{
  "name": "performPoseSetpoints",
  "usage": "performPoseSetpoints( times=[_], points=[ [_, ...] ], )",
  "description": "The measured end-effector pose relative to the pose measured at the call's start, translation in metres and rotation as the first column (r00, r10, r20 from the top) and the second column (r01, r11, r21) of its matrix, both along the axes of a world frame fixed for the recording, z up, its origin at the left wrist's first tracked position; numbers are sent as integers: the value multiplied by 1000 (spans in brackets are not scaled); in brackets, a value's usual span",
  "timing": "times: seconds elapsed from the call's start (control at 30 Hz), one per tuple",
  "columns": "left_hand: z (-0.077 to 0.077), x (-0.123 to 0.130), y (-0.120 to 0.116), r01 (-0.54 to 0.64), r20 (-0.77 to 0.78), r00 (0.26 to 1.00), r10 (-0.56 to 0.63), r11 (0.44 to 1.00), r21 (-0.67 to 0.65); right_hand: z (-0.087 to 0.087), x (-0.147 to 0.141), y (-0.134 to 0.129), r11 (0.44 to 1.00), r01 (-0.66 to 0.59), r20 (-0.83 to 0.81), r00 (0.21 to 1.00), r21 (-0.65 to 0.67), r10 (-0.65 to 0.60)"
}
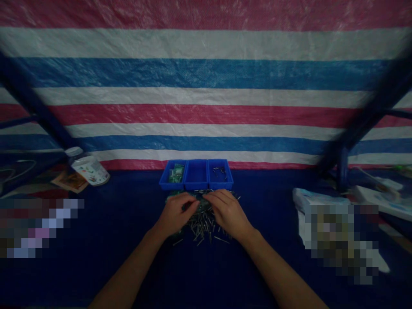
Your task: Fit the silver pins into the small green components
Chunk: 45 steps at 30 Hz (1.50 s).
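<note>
My left hand (179, 211) and my right hand (228, 211) face each other above a pile of thin metal pins (203, 226). Between them is a small greenish plastic bag (203, 204); its edges are pinched in the fingers of both hands, which partly hide it. More green plastic shows beside and under my left hand. Just beyond the hands stands a blue three-compartment tray (196, 187). Green packets (177, 173) lie in its left compartment, and a few thin dark metal pieces (220, 172) in its right one.
A white-labelled plastic jar (92, 170) lies tilted at the back left, by a brown packet (71, 179). Blurred-out items sit at both sides, with a plastic bag (317, 198) at the right. Dark blue frame posts and a striped sheet (206, 73) bound the dark blue surface.
</note>
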<state>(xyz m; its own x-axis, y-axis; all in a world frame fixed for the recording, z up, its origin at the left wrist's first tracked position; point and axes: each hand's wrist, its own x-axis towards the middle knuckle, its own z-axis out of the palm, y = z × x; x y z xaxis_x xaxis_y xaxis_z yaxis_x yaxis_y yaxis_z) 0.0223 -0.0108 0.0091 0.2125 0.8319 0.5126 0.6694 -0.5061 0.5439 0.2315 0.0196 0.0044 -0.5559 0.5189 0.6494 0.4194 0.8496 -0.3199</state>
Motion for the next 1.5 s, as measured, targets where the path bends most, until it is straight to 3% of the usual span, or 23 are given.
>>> performPoseSetpoints(
  times=[0.1,0.2,0.27,0.37,0.43,0.53,0.73,0.83,0.93,1.07,1.2,1.27,1.33,1.43,1.5],
  points=[
    [1,-8,1,-68,12,998,67,997,23,1,7,7,989,61,-160,984,-132,-82],
    [1,-15,3,-112,9,994,112,993,34,2,10,12,935,110,-315,923,-337,-222],
    [1,-17,3,-127,2,992,127,991,39,2,10,15,867,62,-411,862,-494,-296],
    [1,-16,3,-121,-12,992,122,992,40,3,9,19,726,-135,-537,765,-674,-356],
    [0,-15,3,-107,-17,994,108,994,38,5,9,21,665,-260,-611,700,-700,-370],
    [0,-14,3,-99,-13,995,100,994,41,8,9,22,641,-374,-697,614,-670,-370],
    [1,-14,4,-111,-14,994,112,993,34,11,10,22,520,-500,-718,543,-693,-435],
    [1,-14,4,-102,-21,994,103,994,28,13,11,22,447,-514,-681,564,-732,-467],
    [1,-14,4,-101,-26,995,101,994,31,14,13,21,410,-452,-610,614,-792,-502],
    [0,-15,4,-114,-41,992,115,993,28,13,14,23,363,-421,-556,612,-831,-563],
    [0,-14,4,-109,-46,993,111,993,41,9,11,28,385,-442,-585,581,-810,-566],
    [0,-14,4,-106,-42,993,108,993,46,8,10,30,444,-359,-565,623,-821,-541],
    [0,-15,4,-107,-38,993,109,993,52,9,14,27,565,-172,-495,719,-807,-488],
    [0,-16,4,-112,-36,993,114,992,53,17,35,6,747,172,-295,844,-642,-447],
    [0,-16,4,-109,-32,993,111,993,49,20,58,-16,756,402,-171,817,-517,-551]
  ],
)
